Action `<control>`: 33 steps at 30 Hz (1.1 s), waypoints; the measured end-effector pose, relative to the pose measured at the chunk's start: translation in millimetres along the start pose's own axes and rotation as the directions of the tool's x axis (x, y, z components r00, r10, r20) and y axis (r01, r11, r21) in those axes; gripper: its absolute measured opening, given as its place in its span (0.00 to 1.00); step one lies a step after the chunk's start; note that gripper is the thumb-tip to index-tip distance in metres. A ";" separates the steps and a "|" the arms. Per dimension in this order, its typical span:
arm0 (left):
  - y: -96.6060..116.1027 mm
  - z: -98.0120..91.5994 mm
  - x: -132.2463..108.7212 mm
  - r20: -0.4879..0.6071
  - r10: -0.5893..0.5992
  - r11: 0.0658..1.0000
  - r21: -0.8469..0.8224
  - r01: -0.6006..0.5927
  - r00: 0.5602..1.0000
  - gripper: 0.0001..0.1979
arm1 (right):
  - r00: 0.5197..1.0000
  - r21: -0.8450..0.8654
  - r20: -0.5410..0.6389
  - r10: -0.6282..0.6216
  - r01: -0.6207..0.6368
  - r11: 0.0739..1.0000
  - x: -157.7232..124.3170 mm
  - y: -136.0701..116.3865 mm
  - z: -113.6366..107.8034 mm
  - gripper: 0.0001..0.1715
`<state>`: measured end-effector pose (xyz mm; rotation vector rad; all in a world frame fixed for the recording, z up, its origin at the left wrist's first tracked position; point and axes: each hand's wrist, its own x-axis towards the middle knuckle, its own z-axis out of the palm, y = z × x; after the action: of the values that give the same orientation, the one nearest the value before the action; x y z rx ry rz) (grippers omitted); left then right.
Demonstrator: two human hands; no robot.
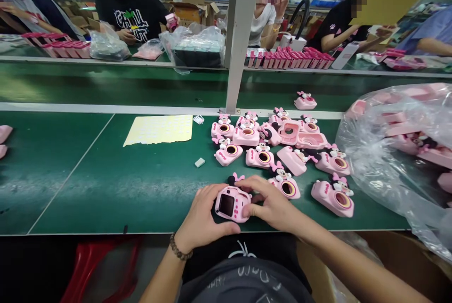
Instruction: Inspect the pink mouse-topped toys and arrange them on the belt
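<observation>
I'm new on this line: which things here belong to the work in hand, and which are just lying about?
In use: left hand, right hand, on a pink Minnie Mouse toy camera.
Lying about: pale yellow sheet, small white block, clear plastic bag.

The left hand [201, 213] curls inward, and the right hand [270, 204] reaches across to just beside it, fingers [256, 181] bent, both forearms [353, 260] angling in.

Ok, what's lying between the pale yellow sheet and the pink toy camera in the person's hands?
In the head view, a small white block sits on the green belt, between the pale yellow sheet and the pink toy camera.
</observation>
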<state>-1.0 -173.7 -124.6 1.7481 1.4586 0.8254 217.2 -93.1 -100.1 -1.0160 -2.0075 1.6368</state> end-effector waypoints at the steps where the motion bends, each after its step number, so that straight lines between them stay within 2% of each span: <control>1: 3.1 1.1 -1.0 -0.019 -0.021 1.000 -0.020 0.020 1.000 0.38 | 0.995 0.042 -0.091 0.031 -0.028 0.999 -4.5 3.3 6.7 0.33; 3: 8.9 3.4 -4.2 -0.059 -0.058 0.996 -0.071 0.054 0.997 0.33 | 0.969 0.142 -0.228 0.096 -0.065 0.988 -13.8 9.2 21.6 0.35; 4: 11.2 4.6 -6.3 -0.074 -0.068 0.993 -0.100 0.060 0.995 0.34 | 0.961 0.211 -0.245 0.124 -0.072 0.975 -18.1 11.7 29.4 0.35; 7: 14.4 7.0 -12.7 -0.077 -0.049 0.982 -0.183 0.034 0.996 0.36 | 0.976 0.445 -0.166 0.142 -0.054 0.894 -27.3 16.1 49.3 0.31; 9: 14.2 8.0 -15.8 -0.075 -0.027 0.980 -0.201 0.012 0.997 0.37 | 0.983 0.522 -0.146 0.114 -0.021 0.853 -29.9 17.0 56.6 0.30; 14: 17.5 12.2 -16.3 -0.101 0.003 0.994 -0.106 -0.014 0.995 0.35 | 0.978 0.485 -0.196 0.074 0.031 0.874 -29.7 18.3 56.8 0.22; 18: 23.4 18.3 -13.0 -0.146 -0.016 0.999 -0.046 0.010 0.989 0.32 | 0.967 0.431 -0.251 0.035 0.079 0.899 -24.9 25.0 56.9 0.17; 25: 16.3 23.0 0.8 -0.302 0.005 0.995 0.096 0.025 0.953 0.27 | 0.934 0.418 -0.357 -0.032 0.190 0.888 -2.6 41.1 66.1 0.11; 30: 23.1 19.9 9.4 -0.280 -0.037 0.988 0.133 0.077 0.959 0.30 | 0.920 0.453 -0.392 0.005 0.189 0.871 4.4 38.8 60.5 0.12; 33: 28.7 19.8 10.7 -0.235 -0.052 0.980 0.172 0.095 0.971 0.35 | 0.935 0.524 -0.351 0.051 0.151 0.838 3.9 39.3 52.3 0.13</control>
<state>32.5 -168.8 -111.1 1.7641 1.7913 0.9028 191.5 -123.8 -152.0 -0.9371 -1.2138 1.7038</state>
